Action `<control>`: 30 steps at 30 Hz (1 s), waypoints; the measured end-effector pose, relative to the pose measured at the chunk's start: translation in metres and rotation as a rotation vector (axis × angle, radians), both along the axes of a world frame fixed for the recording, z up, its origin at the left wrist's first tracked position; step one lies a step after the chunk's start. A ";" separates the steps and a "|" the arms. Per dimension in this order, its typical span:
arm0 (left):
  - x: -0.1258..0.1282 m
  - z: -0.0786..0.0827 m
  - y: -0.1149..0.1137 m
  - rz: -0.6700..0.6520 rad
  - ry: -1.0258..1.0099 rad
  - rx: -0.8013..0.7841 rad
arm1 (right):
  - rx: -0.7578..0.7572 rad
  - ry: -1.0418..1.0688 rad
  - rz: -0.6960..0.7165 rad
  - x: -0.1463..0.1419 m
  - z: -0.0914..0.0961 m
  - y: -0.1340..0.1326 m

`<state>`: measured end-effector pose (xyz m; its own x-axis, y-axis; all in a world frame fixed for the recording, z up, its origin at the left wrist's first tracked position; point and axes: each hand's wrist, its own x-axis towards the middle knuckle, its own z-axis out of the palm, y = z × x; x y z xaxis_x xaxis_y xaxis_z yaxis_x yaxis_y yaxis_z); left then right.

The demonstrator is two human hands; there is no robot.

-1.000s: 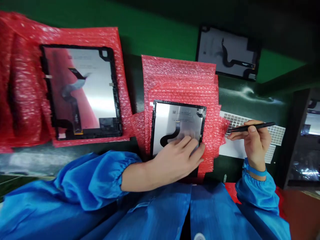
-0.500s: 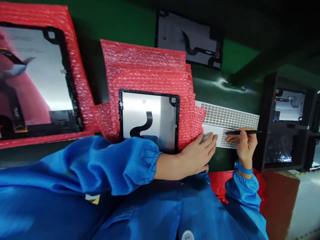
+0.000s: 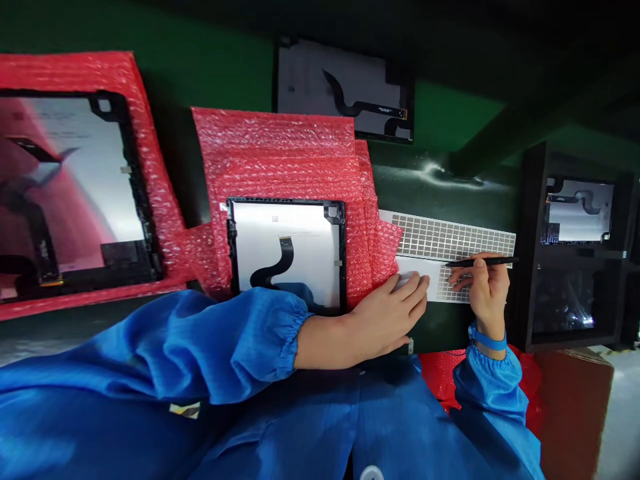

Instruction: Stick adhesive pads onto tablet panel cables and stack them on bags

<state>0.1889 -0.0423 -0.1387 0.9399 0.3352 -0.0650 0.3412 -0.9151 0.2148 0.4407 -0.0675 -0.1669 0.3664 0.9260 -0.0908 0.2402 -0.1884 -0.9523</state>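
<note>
My right hand (image 3: 490, 287) grips slim black tweezers (image 3: 467, 263), their tip pointing left over a sheet of small grey square stickers (image 3: 450, 240). A partly used white sticker sheet (image 3: 431, 280) lies just below that one. Across its left end rests my left hand (image 3: 385, 317), fingers stretched out and lying flat. Under my left forearm is a display panel (image 3: 315, 247) with a black frame and a curved black flex cable (image 3: 277, 260). It sits on a stack of red bubble-wrap bags (image 3: 285, 143). My sleeve covers the panel's lower edge.
Another panel (image 3: 95, 193) lies on red bubble wrap at the left. One more panel (image 3: 305, 73) is at the back. A dark rack (image 3: 533, 267) on the right holds a panel (image 3: 577, 223). Red wrap (image 3: 440, 373) and a brown box (image 3: 575, 407) sit below.
The view has shifted, so the panels and bubble wrap sit lower and mostly farther left in it. Both hands keep nearly the same pose on the sticker sheets, with the tweezers still held.
</note>
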 end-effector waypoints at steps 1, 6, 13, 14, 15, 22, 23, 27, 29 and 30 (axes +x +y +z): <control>0.000 0.000 0.000 0.002 0.000 -0.002 | -0.003 -0.001 -0.001 0.000 0.000 0.000; 0.001 -0.003 0.000 0.000 -0.012 -0.008 | -0.034 0.038 -0.026 0.006 -0.002 0.002; 0.000 0.001 0.002 0.022 -0.143 -0.010 | 0.082 0.149 -0.056 0.002 0.015 0.016; -0.006 0.006 0.002 0.019 -0.190 -0.004 | 0.099 0.151 -0.042 -0.006 0.020 0.019; -0.013 0.012 0.001 0.010 -0.238 -0.003 | 0.107 0.155 -0.022 -0.016 0.026 0.023; -0.096 0.040 -0.007 0.234 -0.136 0.015 | 0.073 0.214 0.244 -0.139 0.046 0.053; -0.108 0.039 -0.006 0.288 -0.070 0.034 | 0.069 0.215 0.285 -0.158 0.046 0.057; -0.139 0.028 0.000 0.387 0.071 0.034 | 0.042 0.238 0.399 -0.217 0.043 0.070; -0.146 0.024 0.003 0.394 0.064 0.012 | 0.011 0.237 0.420 -0.233 0.039 0.075; -0.148 0.023 0.004 0.395 0.050 0.004 | -0.010 0.226 0.419 -0.238 0.036 0.077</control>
<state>0.0412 -0.0382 -0.1154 0.7340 0.6709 -0.1052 0.6773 -0.7118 0.1861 0.2024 0.0094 -0.1307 -0.0684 0.9885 -0.1349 0.0843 -0.1290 -0.9881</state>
